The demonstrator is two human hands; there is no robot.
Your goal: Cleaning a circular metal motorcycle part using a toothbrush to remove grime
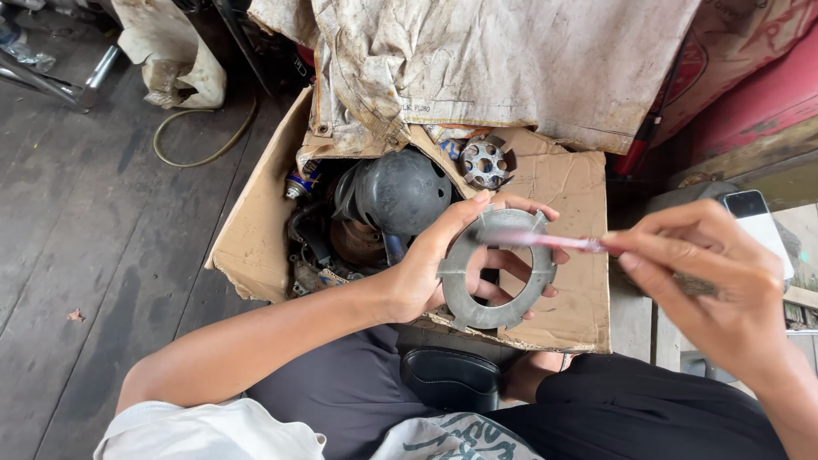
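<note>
My left hand (443,260) holds a flat grey metal ring (492,307) with notched tabs around its rim, just above an open cardboard box (256,230). My right hand (711,281) pinches a thin pink stick-like tool (545,240), blurred by motion. Its tip lies across the upper part of the ring. My fingers show through the ring's centre hole.
The box holds a dark rounded cover (400,189), a small round metal hub with holes (485,163), a can (300,182) and other greasy parts. A dirty cloth (511,60) drapes over its far side. A phone (754,213) lies at right; a hose (200,140) curls on the plank floor.
</note>
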